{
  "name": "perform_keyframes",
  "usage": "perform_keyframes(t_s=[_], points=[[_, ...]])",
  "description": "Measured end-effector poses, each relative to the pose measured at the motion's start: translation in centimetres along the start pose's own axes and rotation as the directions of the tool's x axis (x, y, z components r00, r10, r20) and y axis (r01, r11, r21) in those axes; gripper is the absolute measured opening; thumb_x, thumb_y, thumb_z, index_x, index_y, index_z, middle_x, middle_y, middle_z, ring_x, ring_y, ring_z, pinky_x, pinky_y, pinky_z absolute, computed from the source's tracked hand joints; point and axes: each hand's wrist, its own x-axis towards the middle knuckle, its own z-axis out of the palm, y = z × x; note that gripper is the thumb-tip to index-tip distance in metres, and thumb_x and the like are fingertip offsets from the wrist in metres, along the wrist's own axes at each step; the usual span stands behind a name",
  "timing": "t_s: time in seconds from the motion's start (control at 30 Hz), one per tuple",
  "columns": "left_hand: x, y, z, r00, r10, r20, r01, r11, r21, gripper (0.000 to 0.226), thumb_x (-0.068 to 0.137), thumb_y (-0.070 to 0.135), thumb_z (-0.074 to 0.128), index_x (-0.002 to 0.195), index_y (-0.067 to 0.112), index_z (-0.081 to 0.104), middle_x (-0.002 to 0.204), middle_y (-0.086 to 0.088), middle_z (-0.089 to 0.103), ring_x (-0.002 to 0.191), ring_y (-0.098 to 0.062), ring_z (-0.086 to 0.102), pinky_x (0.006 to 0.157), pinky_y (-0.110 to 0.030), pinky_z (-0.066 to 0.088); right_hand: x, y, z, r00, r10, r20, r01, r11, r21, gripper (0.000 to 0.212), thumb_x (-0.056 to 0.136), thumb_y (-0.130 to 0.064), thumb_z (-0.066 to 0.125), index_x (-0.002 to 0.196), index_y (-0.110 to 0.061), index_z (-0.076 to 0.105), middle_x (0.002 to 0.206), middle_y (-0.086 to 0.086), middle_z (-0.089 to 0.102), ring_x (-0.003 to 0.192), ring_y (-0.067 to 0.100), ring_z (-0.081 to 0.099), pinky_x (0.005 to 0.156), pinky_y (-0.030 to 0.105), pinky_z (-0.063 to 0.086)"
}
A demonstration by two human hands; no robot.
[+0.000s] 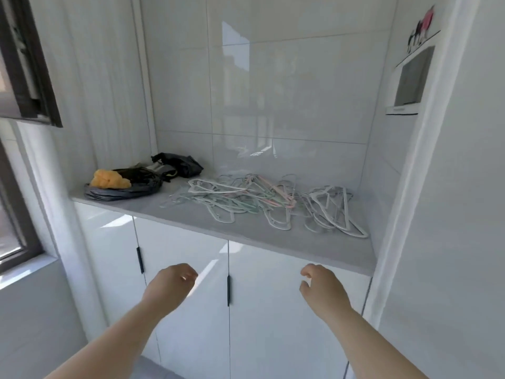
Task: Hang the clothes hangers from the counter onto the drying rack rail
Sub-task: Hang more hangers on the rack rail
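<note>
A tangled heap of pale clothes hangers (246, 198), white, mint and pink, lies on the grey counter (300, 242) in a tiled niche. A second bunch of white hangers (333, 212) lies to its right. My left hand (172, 283) and my right hand (319, 285) hover in front of the cabinet doors, below the counter's front edge. Both have loosely curled fingers and hold nothing. No drying rack rail is in view.
A black bag with a yellow cloth (109, 180) on it sits at the counter's left end, with another black bag (177, 165) behind. White cabinet doors (191, 269) with dark handles stand below. A window frame (24, 64) is at the left.
</note>
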Motion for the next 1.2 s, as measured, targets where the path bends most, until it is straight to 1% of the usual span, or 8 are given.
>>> perform_keyframes(t_s=[0.27,0.37,0.43,0.53,0.63,0.87,1.03,1.2], points=[[7.6,0.8,3.8,0.995,-0.095,-0.008,0.093,0.989,-0.115,0.025,0.088,0.018,0.047,0.071,0.036,0.053,0.088,0.007,0.064,0.088,-0.017,0.061,0.074,-0.025,0.046,12.3,0.8,3.9,0.980,-0.196,0.025,0.196,0.946,-0.259,0.032,0.092,-0.026,0.045,0.116,-0.007,0.050,0.122,0.008,0.052,0.118,0.019,0.044,0.095,0.026,0.033],[11.7,1.4,4.0,0.985,-0.164,-0.058,0.143,0.952,-0.271,0.022,0.087,0.009,0.047,0.077,0.022,0.061,0.088,-0.003,0.065,0.085,-0.022,0.060,0.063,-0.023,0.041,14.0,0.7,5.1,0.948,-0.317,-0.024,0.299,0.915,-0.271,0.033,0.062,-0.026,0.082,0.080,-0.002,0.068,0.085,0.015,0.070,0.083,0.028,0.067,0.074,0.033,0.055],[14.9,2.8,4.2,0.975,-0.214,-0.067,0.163,0.882,-0.441,0.017,0.087,0.005,0.048,0.084,0.008,0.065,0.079,-0.008,0.064,0.075,-0.025,0.061,0.061,-0.024,0.040,14.6,0.6,5.7,0.943,-0.327,-0.067,0.286,0.893,-0.347,0.039,0.051,-0.035,0.087,0.072,-0.006,0.071,0.076,0.011,0.072,0.071,0.026,0.069,0.062,0.036,0.058],[19.4,5.5,4.8,0.971,-0.237,-0.037,0.169,0.787,-0.594,0.020,0.090,0.008,0.048,0.101,-0.001,0.062,0.068,-0.001,0.058,0.061,-0.013,0.055,0.057,-0.023,0.040,14.9,0.7,5.9,0.945,-0.323,-0.054,0.276,0.874,-0.400,0.042,0.073,-0.047,0.055,0.077,-0.009,0.073,0.083,0.010,0.073,0.075,0.024,0.070,0.064,0.035,0.057],[23.6,8.5,5.2,0.964,-0.262,0.038,0.215,0.690,-0.691,0.027,0.092,0.017,0.047,0.111,0.000,0.055,0.068,-0.002,0.054,0.059,-0.015,0.053,0.055,-0.025,0.042,15.1,0.6,5.8,0.964,-0.265,0.004,0.246,0.887,-0.391,0.056,0.074,-0.046,0.031,0.082,-0.010,0.074,0.087,0.009,0.074,0.079,0.024,0.070,0.067,0.035,0.057],[30.3,11.6,6.7,0.903,-0.360,0.234,0.399,0.506,-0.764,0.036,0.088,0.044,0.049,0.100,0.011,0.042,0.080,-0.009,0.054,0.060,-0.020,0.057,0.048,-0.032,0.048,15.5,0.9,6.0,0.974,-0.226,0.033,0.223,0.909,-0.353,0.084,0.094,-0.045,-0.003,0.087,-0.013,0.074,0.092,0.007,0.073,0.084,0.024,0.070,0.069,0.037,0.057],[32.5,11.4,7.4,0.882,-0.383,0.274,0.443,0.477,-0.759,0.041,0.086,0.046,0.052,0.102,0.009,0.047,0.078,-0.009,0.058,0.045,-0.018,0.061,0.031,-0.020,0.045,16.1,1.2,6.6,0.966,-0.260,-0.008,0.238,0.896,-0.376,0.085,0.094,-0.045,-0.002,0.083,-0.013,0.075,0.090,0.008,0.074,0.080,0.024,0.071,0.064,0.039,0.057],[33.3,11.1,7.5,0.878,-0.374,0.299,0.458,0.472,-0.754,0.016,0.091,0.022,0.050,0.104,0.012,0.049,0.071,-0.006,0.057,0.026,-0.012,0.054,0.027,-0.014,0.040,16.6,1.4,7.1,0.956,-0.289,-0.052,0.251,0.897,-0.365,0.085,0.094,-0.046,0.000,0.077,-0.015,0.076,0.087,0.008,0.074,0.076,0.024,0.071,0.066,0.035,0.055]])
